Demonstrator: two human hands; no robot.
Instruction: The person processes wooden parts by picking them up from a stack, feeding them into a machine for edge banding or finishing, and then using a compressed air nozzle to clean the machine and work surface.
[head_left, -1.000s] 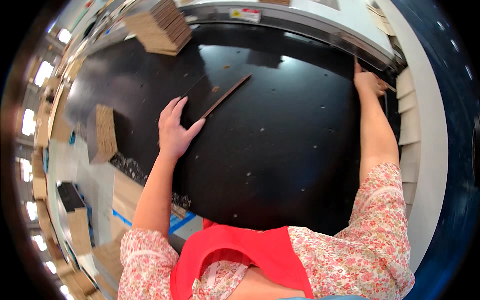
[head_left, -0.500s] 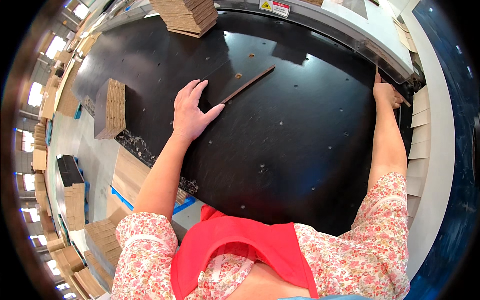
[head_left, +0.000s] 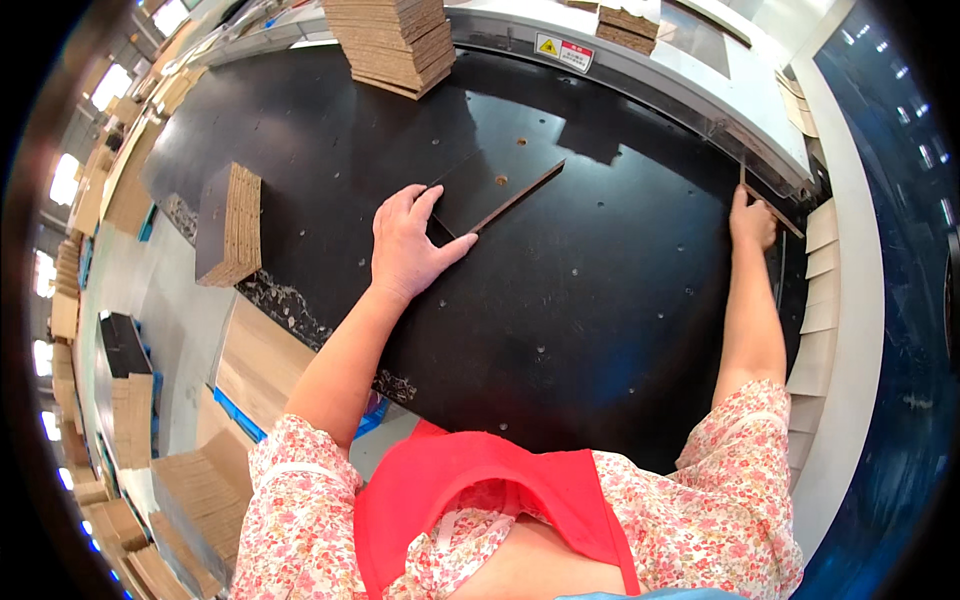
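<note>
A dark flat board (head_left: 480, 190) with a thin brown edge lies on the black tabletop (head_left: 560, 310). My left hand (head_left: 412, 240) spans its near-left end, thumb at one corner and fingers by the opposite edge. Over at the far right, my right hand (head_left: 752, 222) has its fingers closed on a board with narrow brown edges (head_left: 784, 218), beside the machine's side. Most of that board's surface is hard to tell from the black table, and my fingers hide part of it.
A stack of brown-edged boards (head_left: 400, 50) stands at the back and a smaller stack (head_left: 242, 225) at the left. The pale machine body (head_left: 690, 95) borders the far side; overlapping flaps (head_left: 818, 300) line the right. More board piles (head_left: 135, 410) stand beyond the left edge.
The whole picture has shifted, with the tabletop lower in view. Against the table, both hands and the boards stay in nearly the same places.
</note>
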